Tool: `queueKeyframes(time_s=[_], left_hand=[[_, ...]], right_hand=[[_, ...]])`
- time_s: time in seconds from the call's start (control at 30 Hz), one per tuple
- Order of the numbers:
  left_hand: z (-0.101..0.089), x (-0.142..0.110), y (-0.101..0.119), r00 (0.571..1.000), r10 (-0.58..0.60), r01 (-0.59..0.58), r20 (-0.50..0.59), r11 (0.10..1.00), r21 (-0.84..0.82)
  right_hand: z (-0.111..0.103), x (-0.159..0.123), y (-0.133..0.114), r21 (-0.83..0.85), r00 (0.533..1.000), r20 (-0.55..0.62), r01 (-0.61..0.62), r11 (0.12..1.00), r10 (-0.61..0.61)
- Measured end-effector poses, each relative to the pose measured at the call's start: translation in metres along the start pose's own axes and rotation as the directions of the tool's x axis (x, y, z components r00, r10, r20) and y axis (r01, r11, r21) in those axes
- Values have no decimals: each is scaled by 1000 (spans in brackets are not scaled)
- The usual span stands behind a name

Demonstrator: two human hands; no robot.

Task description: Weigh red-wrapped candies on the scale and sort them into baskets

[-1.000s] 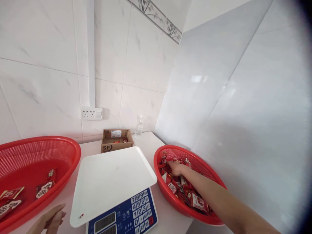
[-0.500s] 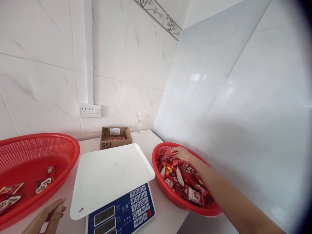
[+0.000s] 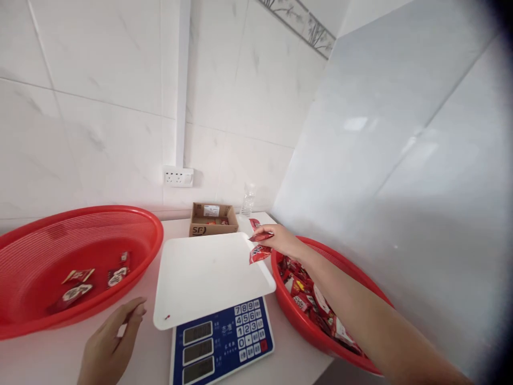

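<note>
My right hand (image 3: 280,241) is closed on a few small red snack packets (image 3: 259,245) and holds them just above the right rim of the white weighing tray (image 3: 208,278) of an electronic scale with a blue keypad (image 3: 224,342). Below my forearm sits a red mesh basket (image 3: 304,321) filled with several more red packets. My left hand (image 3: 110,342) rests on the white counter in front of the scale's left corner, fingers loosely stretched, holding nothing. Beside it a large red basket (image 3: 76,267) holds a few packets.
A small cardboard box (image 3: 212,225) and a clear plastic bottle (image 3: 248,203) stand at the back by the tiled wall. A white socket strip (image 3: 178,176) is on the wall. A glossy white panel (image 3: 393,176) closes the right side.
My right hand rose out of the right basket with packets and moved left to the scale tray's edge. The camera swung a little to the left. My left hand stayed on the counter.
</note>
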State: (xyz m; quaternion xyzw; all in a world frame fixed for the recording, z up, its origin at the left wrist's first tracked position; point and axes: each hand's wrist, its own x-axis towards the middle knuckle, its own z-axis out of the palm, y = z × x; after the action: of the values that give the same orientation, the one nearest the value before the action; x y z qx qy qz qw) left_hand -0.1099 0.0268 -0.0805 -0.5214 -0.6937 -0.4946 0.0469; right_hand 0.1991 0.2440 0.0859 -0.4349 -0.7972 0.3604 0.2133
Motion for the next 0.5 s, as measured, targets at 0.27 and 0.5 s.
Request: queueKeyframes(time_s=[0.27, 0.5], left_hand=[[-9, 6, 26, 999, -38, 37, -6, 996, -83], [-10, 6, 26, 1000, -29, 29, 7, 994, -102]], right_hand=[[67, 17, -27, 30, 991, 129, 16, 999, -19], [63, 7, -27, -60, 965, 256, 71, 996, -53]])
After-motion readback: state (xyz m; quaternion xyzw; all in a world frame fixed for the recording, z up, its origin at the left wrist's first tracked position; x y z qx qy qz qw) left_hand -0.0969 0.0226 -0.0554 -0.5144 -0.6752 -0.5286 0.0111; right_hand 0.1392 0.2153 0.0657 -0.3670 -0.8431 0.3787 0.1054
